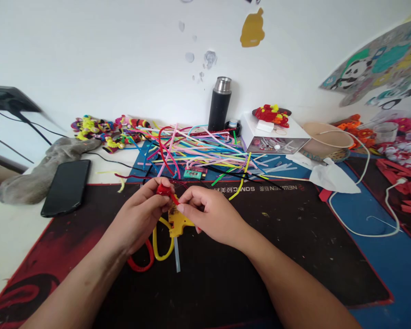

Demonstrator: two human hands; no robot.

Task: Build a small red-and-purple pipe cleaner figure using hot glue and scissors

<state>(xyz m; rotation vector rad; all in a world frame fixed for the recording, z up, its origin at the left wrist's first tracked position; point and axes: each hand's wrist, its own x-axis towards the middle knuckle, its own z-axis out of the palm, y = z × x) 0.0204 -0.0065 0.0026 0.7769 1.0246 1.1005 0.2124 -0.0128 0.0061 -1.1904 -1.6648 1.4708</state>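
Coil of red fuzzy wire (pixel 163 189) pinched in the fingers of the left hand (pixel 145 205), over the dark mat (pixel 315 233). Its short tail nipped between thumb and finger of the right hand (pixel 210 212). Just beneath, a yellow glue gun (pixel 181 223), beside a yellow loop (pixel 164 258). Mostly past the mat's far edge, heaped coloured sticks (pixel 205 148); at its far left corner, a phone (pixel 66 187). Open mat rightward to the red-trimmed edge.
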